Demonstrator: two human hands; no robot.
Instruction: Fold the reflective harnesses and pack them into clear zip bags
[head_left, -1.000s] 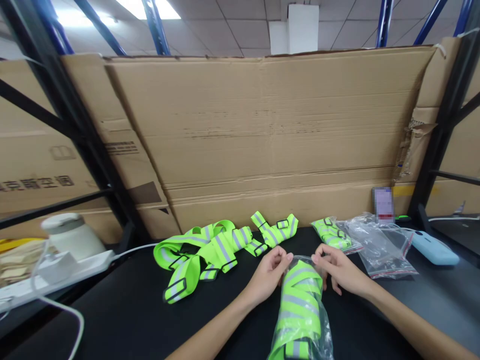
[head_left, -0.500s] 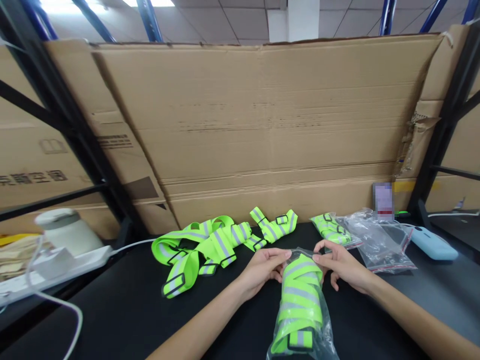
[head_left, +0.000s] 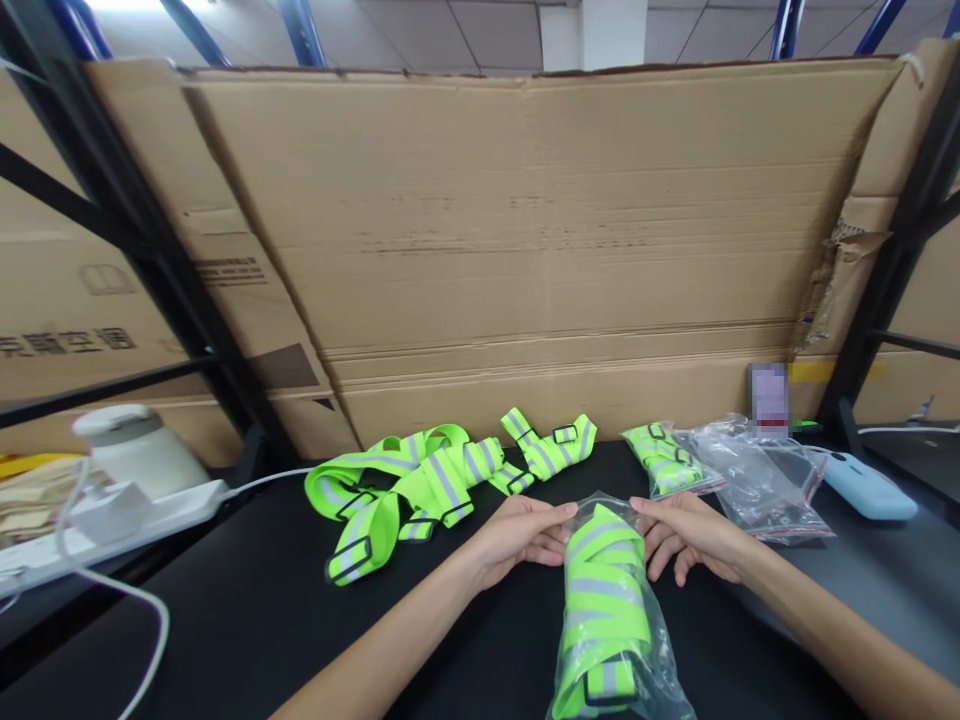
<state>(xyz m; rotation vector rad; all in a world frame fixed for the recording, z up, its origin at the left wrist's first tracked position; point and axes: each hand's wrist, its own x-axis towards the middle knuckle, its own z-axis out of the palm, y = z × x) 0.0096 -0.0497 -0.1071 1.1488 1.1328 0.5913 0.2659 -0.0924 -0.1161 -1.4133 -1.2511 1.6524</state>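
A clear plastic bag (head_left: 645, 660) lies on the black table (head_left: 247, 620) with a folded neon-green reflective strap (head_left: 604, 600) inside it. My left hand (head_left: 525, 535) pinches the left side of the bag's open top edge. My right hand (head_left: 686, 535) pinches the right side of the same edge. Both hands are closed on the bag's mouth, one on each side of the strap.
Loose reflective straps (head_left: 420, 485) lie in a heap behind my hands. Another bagged strap (head_left: 664, 460) and a pile of clear bags (head_left: 757, 475) sit at the right, beside a light blue device (head_left: 866, 485). A white power strip (head_left: 112, 515) with cables is at the left. A cardboard wall (head_left: 525, 250) closes the back.
Both hands have slid a little lower and outward along the bag's mouth. The bagged strap has stayed in place between them.
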